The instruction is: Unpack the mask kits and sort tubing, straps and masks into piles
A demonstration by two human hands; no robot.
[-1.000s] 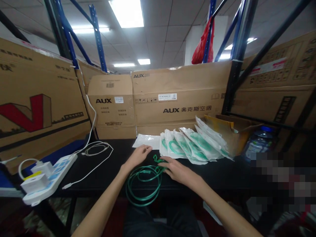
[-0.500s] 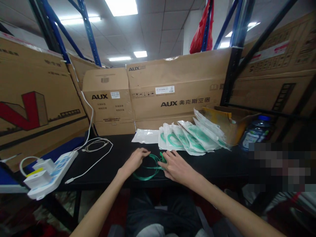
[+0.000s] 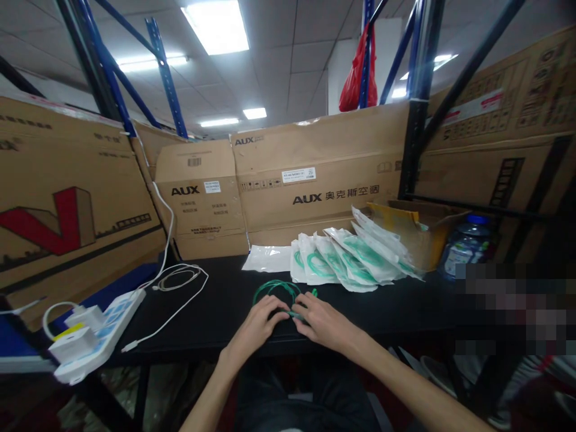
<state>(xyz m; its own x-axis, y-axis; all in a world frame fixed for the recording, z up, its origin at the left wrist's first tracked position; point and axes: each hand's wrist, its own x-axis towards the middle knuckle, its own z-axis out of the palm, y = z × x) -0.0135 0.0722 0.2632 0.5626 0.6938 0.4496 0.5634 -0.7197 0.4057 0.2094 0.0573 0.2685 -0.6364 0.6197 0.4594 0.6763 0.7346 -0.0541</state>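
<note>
So both hands are busy with the same thing here: a loose loop of green tubing (image 3: 275,282) lying on the black counter (image 3: 216,318), right in front of the person and close to the near edge. The left hand (image 3: 264,316) has its thumb and fingertips closed on a short bit of the tube, and the right hand (image 3: 318,318) is pinching the same bit from the other side, so the fingertips end up just about meeting. The rest of the loop sits behind the hands, curving past the left one, with a little green bunch poking out beyond the right fingers. Just behind that there's a fanned-out row of white pouches (image 3: 348,258) with green coils showing through, overlapping each other, plus one flat white pouch (image 3: 267,259) at their left end. Over on the left you've got a power strip (image 3: 108,330) with white plugs in it and a white cable (image 3: 138,342) trailing across. To the right, an open box (image 3: 432,246) and a clear bottle with a blue cap (image 3: 465,247) stand side by side. AUX cartons (image 3: 324,174) wall off the back, and a red bag (image 3: 359,84) hangs from the blue frame above.
</note>
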